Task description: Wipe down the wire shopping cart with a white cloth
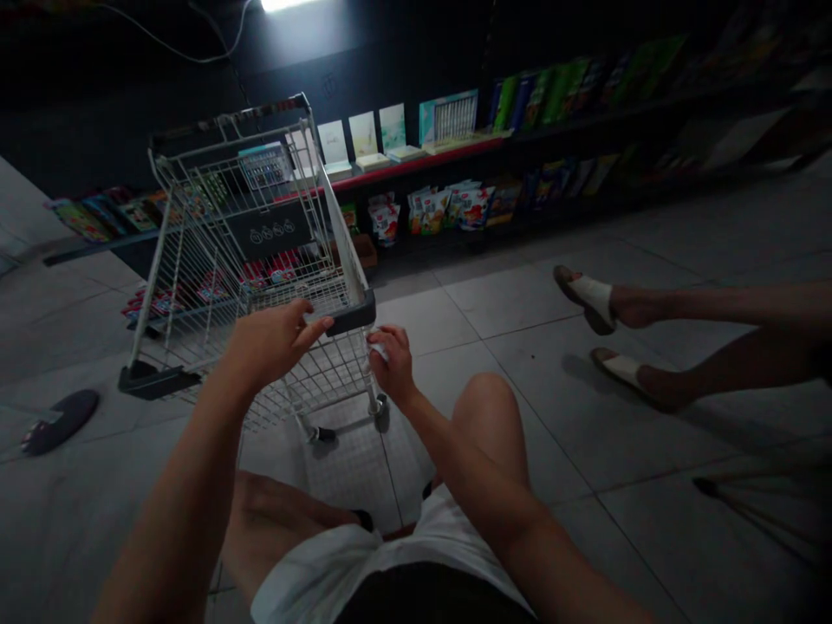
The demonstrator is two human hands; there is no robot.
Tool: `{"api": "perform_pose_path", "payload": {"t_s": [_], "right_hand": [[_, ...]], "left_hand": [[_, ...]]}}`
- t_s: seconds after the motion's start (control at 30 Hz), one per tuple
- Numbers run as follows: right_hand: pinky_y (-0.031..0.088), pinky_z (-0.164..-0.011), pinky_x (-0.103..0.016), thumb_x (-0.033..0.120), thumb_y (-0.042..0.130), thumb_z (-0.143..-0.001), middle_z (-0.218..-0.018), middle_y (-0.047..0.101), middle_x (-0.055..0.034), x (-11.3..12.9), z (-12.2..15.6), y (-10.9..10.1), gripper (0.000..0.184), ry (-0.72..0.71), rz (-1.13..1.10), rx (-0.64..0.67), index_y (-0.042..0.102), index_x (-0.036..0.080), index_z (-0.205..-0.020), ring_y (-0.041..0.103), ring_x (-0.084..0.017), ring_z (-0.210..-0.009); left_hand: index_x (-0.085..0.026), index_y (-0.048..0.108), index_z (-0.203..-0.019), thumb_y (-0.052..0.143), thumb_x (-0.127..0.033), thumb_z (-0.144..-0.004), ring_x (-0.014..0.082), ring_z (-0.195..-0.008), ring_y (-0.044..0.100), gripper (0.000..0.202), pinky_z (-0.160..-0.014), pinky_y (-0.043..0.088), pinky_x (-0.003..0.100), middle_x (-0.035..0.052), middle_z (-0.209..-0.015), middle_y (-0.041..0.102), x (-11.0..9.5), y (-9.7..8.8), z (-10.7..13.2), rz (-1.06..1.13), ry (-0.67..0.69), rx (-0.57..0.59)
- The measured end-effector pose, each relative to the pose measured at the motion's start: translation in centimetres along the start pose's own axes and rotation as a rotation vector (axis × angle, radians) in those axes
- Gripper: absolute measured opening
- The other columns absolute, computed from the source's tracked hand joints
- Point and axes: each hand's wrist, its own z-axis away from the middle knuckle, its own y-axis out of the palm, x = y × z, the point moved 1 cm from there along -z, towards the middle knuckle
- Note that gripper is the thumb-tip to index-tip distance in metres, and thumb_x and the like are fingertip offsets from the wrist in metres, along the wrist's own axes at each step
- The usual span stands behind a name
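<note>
"Where is the wire shopping cart (227, 217) found?"

"It is stood on the floor tiles (455, 321), directly ahead."

"And the hands?"

"The left hand (269, 342) is curled over the black handle (354, 314), thumb spread. The right hand (392, 364) is closed beside the handle's end on something small and white (379, 350), too covered to be identified."

"Anything nearby?"

"Sandalled feet (588, 299) of another person are seen at right; packets (448, 212) are shelved beyond."
</note>
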Motion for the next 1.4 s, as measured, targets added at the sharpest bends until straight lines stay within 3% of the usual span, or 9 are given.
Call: {"api": "perform_pose_path", "payload": {"t_s": [0.23, 0.43, 0.73, 0.8, 0.93, 1.07, 1.23, 1.33, 1.4], "right_hand": [[0.047, -0.098, -0.040, 0.014, 0.054, -0.084, -0.113, 0.057, -0.0064, -0.6, 8.5, 0.3, 0.023, 0.061, 0.062, 0.226, 0.064, 0.024, -0.102, 0.052, -0.021, -0.112], [0.046, -0.103, -0.040, 0.023, 0.056, -0.087, -0.115, 0.054, -0.0076, -0.6, 6.0, -0.7, 0.016, 0.161, -0.011, -0.011, 0.064, 0.023, -0.101, 0.052, -0.022, -0.114], [0.050, -0.096, -0.040, 0.008, 0.054, -0.073, -0.105, 0.056, -0.0080, -3.7, 11.2, 2.3, 0.023, 0.229, -0.031, 0.233, 0.063, 0.020, -0.090, 0.054, -0.022, -0.106], [0.052, -0.092, -0.037, 0.009, 0.053, -0.073, -0.100, 0.056, -0.0061, -3.3, 10.2, 1.6, 0.021, 0.267, -0.064, 0.240, 0.063, 0.021, -0.088, 0.056, -0.020, -0.101], [0.049, -0.098, -0.040, 0.014, 0.053, -0.080, -0.109, 0.056, -0.0077, 0.8, 4.6, -0.5, 0.021, 0.193, -0.120, -0.027, 0.063, 0.021, -0.097, 0.055, -0.021, -0.109], [0.047, -0.103, -0.043, 0.020, 0.056, -0.081, -0.117, 0.055, -0.0080, 4.4, 0.9, 0.3, 0.019, -0.047, -0.150, 0.098, 0.063, 0.023, -0.098, 0.053, -0.023, -0.115], [0.050, -0.098, -0.039, 0.017, 0.052, -0.079, -0.108, 0.055, -0.0083, 2.4, 1.3, 3.0, 0.014, 0.000, -0.178, 0.149, 0.062, 0.021, -0.088, 0.055, -0.021, -0.108], [0.051, -0.093, -0.036, 0.013, 0.051, -0.075, -0.100, 0.057, -0.0070, 1.5, 0.7, 2.6, 0.015, 0.055, -0.166, 0.202, 0.062, 0.020, -0.083, 0.057, -0.020, -0.101], [0.051, -0.092, -0.037, 0.013, 0.050, -0.075, -0.098, 0.056, -0.0065, 2.6, -0.3, 1.3, 0.016, 0.104, -0.127, 0.105, 0.061, 0.021, -0.084, 0.057, -0.020, -0.099]], "left_hand": [[-0.017, 0.063, -0.103, 0.026, -0.063, -0.097, 0.0308, -0.088, 0.070, 0.060, -0.066, 0.043, 0.034, 0.0134, -0.092, 0.074, -5.5, 0.7, -2.8, -0.063, 0.081, -0.034], [-0.015, 0.062, -0.103, 0.018, -0.063, -0.098, 0.0292, -0.081, 0.070, 0.066, -0.065, 0.041, 0.033, 0.0145, -0.085, 0.073, -4.8, 2.0, -2.5, -0.079, 0.084, -0.081], [-0.017, 0.061, -0.094, 0.017, -0.045, -0.100, 0.0252, -0.076, 0.066, 0.052, -0.062, 0.034, 0.032, 0.0108, -0.081, 0.071, -3.3, 1.4, -1.2, -0.045, 0.148, -0.065], [-0.018, 0.059, -0.090, 0.019, -0.040, -0.099, 0.0244, -0.075, 0.065, 0.046, -0.063, 0.034, 0.032, 0.0100, -0.079, 0.070, -2.6, 1.3, -0.9, 0.001, 0.177, -0.064], [-0.020, 0.054, -0.082, 0.020, -0.037, -0.096, 0.0218, -0.070, 0.062, 0.040, -0.063, 0.034, 0.031, 0.0075, -0.073, 0.066, -1.7, 1.3, -0.2, 0.095, 0.195, -0.059], [-0.021, 0.051, -0.079, 0.021, -0.038, -0.094, 0.0208, -0.067, 0.059, 0.038, -0.062, 0.033, 0.030, 0.0063, -0.070, 0.063, -1.3, 1.1, 0.7, 0.120, 0.175, -0.062], [-0.022, 0.050, -0.078, 0.022, -0.037, -0.092, 0.0204, -0.065, 0.058, 0.035, -0.061, 0.034, 0.030, 0.0058, -0.067, 0.062, -0.7, 1.0, 1.5, 0.118, 0.166, -0.029], [-0.022, 0.052, -0.079, 0.025, -0.035, -0.090, 0.0205, -0.064, 0.058, 0.032, -0.060, 0.034, 0.030, 0.0058, -0.068, 0.062, -0.3, 1.1, 2.0, 0.098, 0.163, -0.026], [-0.021, 0.053, -0.080, 0.026, -0.036, -0.088, 0.0210, -0.064, 0.058, 0.031, -0.059, 0.033, 0.031, 0.0059, -0.069, 0.063, -0.1, 1.1, 2.3, 0.091, 0.169, -0.021]]}}
